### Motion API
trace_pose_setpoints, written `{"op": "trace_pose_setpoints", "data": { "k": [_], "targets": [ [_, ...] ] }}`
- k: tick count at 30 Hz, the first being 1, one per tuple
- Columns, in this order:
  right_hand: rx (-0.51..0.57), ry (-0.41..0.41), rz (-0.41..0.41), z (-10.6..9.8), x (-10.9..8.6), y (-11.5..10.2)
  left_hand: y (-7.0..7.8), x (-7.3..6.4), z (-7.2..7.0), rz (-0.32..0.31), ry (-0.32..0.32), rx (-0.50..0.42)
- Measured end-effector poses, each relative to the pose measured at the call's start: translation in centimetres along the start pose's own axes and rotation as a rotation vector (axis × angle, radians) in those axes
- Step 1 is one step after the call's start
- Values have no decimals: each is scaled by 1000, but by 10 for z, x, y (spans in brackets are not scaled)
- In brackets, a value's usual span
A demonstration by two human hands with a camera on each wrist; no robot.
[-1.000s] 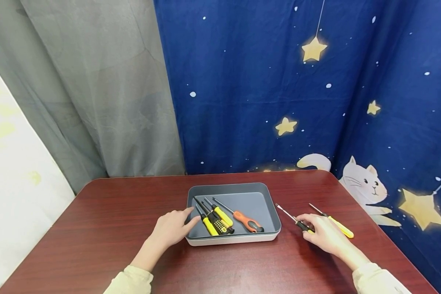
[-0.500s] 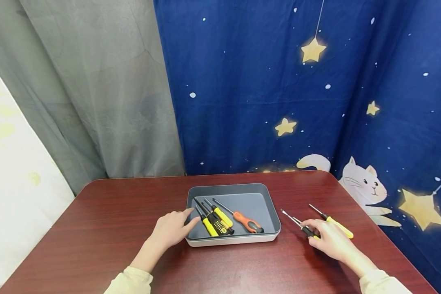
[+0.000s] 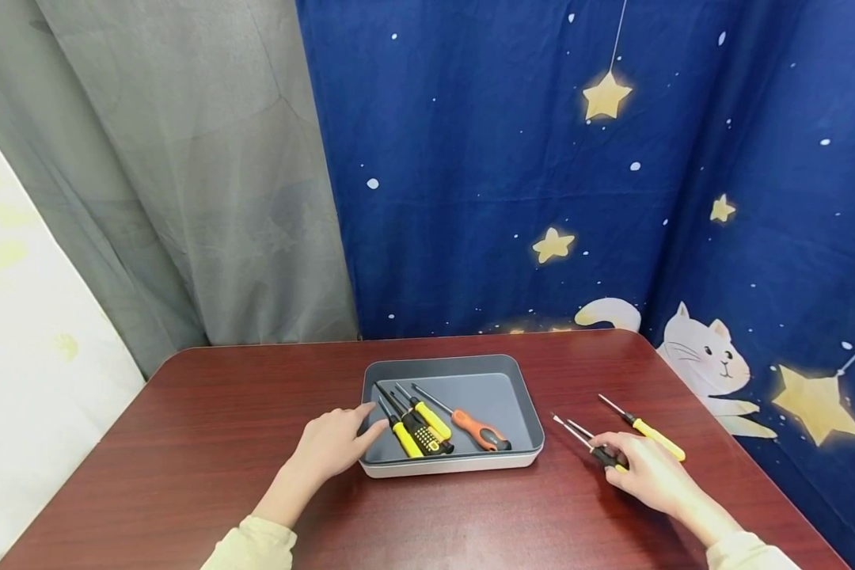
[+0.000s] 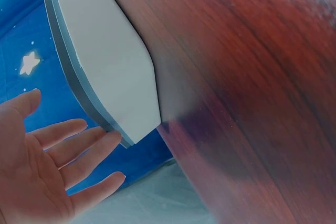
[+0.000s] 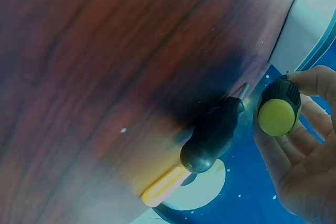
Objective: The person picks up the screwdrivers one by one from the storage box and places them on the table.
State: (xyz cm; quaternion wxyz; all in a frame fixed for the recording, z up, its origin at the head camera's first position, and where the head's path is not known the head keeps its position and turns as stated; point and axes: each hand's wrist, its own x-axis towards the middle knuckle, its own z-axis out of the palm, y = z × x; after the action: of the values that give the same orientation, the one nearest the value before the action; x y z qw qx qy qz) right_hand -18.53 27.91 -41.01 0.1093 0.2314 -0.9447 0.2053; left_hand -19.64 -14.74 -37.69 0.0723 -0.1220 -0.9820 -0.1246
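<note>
My right hand (image 3: 644,471) pinches the handle of a screwdriver (image 3: 604,457), black with a yellow end, above the table to the right of the tray. Below it lies a black-handled screwdriver (image 5: 211,136); in the head view only its shaft shows past my fingers. A yellow-handled screwdriver (image 3: 659,440) rests on the table just beyond that hand. My left hand (image 3: 335,443) is at the left side of the grey tray (image 3: 463,365), fingers extended; in the left wrist view its fingertips meet the rim at one corner.
Inside the tray, several screwdrivers with yellow or black handles lie bunched at the left, and an orange-handled screwdriver (image 3: 476,429) lies in the middle. The dark red table (image 3: 249,396) ends at a far edge before blue and grey curtains (image 3: 506,158).
My right hand has moved right and nearer to me with the screwdriver, away from the tray. A second shaft has come into sight beside it. My left hand has stayed put.
</note>
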Motion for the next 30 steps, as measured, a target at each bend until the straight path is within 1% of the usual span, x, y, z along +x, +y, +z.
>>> {"op": "trace_pose_setpoints", "data": {
  "k": [5, 9, 17, 24, 30],
  "targets": [
    [13, -5, -16, -1, -5, 2, 0, 0, 0, -6, -5, -6],
    [34, -24, -5, -2, -8, 2, 0, 0, -1, -7, -7, -6],
    [24, -68, 61, -2, -12, 2, 0, 0, -1, -3, 1, -8],
    [-3, -124, 143, -3, -15, 3, 1, 0, -1, -6, 0, -1],
    [3, -166, 163, -5, -17, 4, 1, -1, -2, -1, -1, 4]
  ]
}}
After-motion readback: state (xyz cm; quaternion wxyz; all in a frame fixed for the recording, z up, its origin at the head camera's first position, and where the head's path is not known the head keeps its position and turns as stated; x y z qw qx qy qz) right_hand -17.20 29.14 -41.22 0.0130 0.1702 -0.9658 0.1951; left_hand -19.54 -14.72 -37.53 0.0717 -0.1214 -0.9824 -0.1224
